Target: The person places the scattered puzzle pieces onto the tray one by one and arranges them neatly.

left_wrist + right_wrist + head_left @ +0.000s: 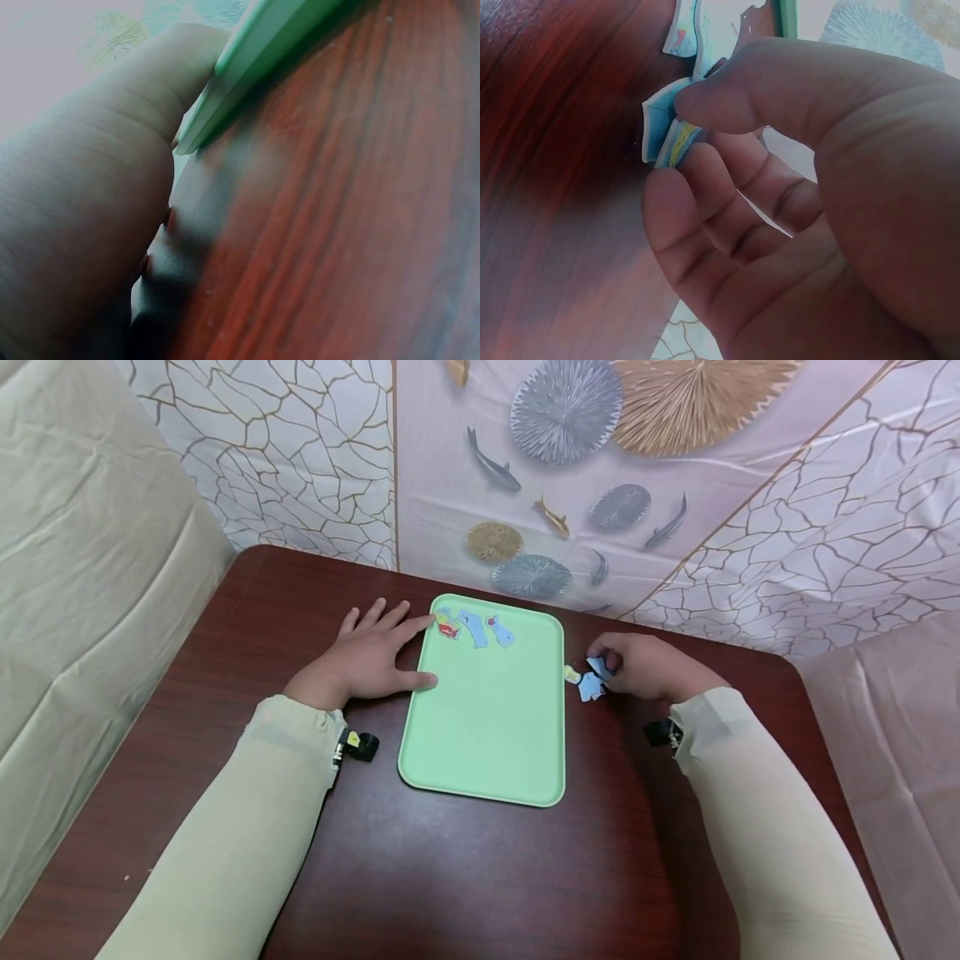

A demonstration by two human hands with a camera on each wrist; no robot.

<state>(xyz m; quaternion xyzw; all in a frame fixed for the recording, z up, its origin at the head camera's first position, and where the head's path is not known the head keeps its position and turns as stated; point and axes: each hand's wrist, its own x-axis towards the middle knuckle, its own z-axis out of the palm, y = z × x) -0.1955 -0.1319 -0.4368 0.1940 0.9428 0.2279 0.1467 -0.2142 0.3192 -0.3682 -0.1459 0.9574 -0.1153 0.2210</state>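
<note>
My left hand (367, 653) spreads its fingers over the left edge of a light green tray (487, 727), index finger and thumb touching the rim. Along the tray's top lie three flat puzzle pieces: one with a red patch (447, 630), a plain blue one (473, 629) and one with a small red spot (501, 632). Beyond the tray's right edge, my right hand (643, 667) pinches blue puzzle pieces (657, 120) between thumb and fingers, one showing yellow. Just beside those fingers, more pieces (588, 687) lie on the table, partly hidden by the hand.
The dark reddish wooden table (465, 868) runs under everything. Behind its far edge hangs a patterned cloth (525, 510), with a plain pale cloth (90, 568) at the left side. A dark strap with a small device (360, 745) sits at the left cuff.
</note>
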